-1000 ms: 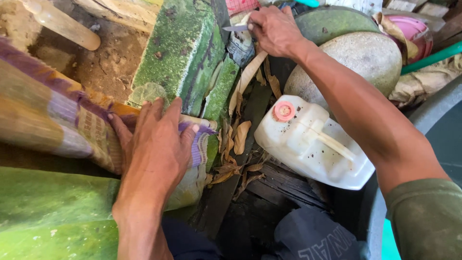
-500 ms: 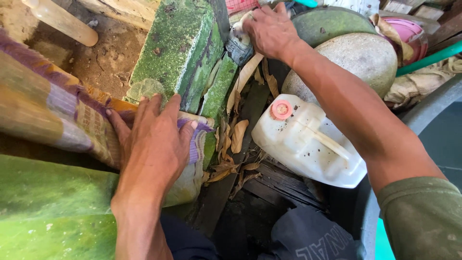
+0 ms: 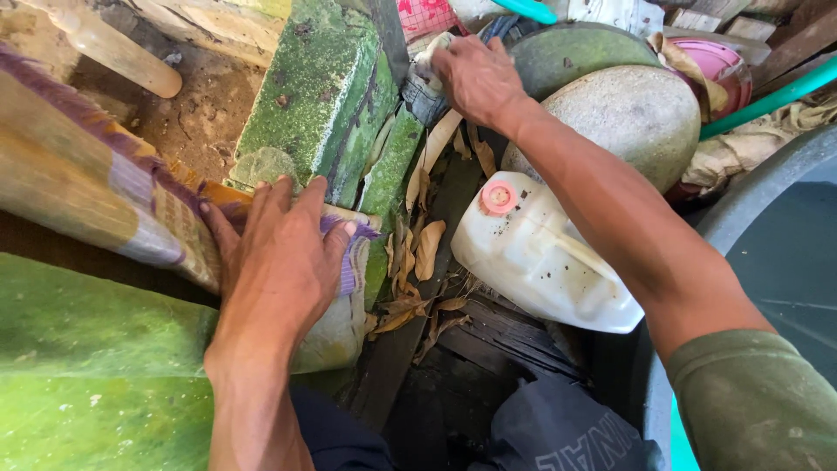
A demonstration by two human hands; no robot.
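Note:
My left hand (image 3: 281,262) lies flat, fingers spread, on a faded striped cloth (image 3: 105,201) draped over a mossy green ledge (image 3: 87,384). My right hand (image 3: 475,78) reaches far forward and its fingers close on a crumpled grey-blue rag (image 3: 427,87) wedged between a moss-covered concrete block (image 3: 314,96) and a big round stone (image 3: 632,113). A white plastic jerrycan (image 3: 545,262) with a pink cap lies on its side under my right forearm. Dry leaves (image 3: 423,253) fill the gap between block and can.
A dark grey tub rim (image 3: 750,209) curves along the right. A pink plastic bowl (image 3: 715,61), a teal pipe (image 3: 767,96) and rags sit at the back right. A pale bottle (image 3: 113,52) lies on the dirt at top left. Dark planks (image 3: 488,331) lie below the can.
The view has shifted slightly; my right hand stays at the rag, and my left hand remains pressed on the cloth.

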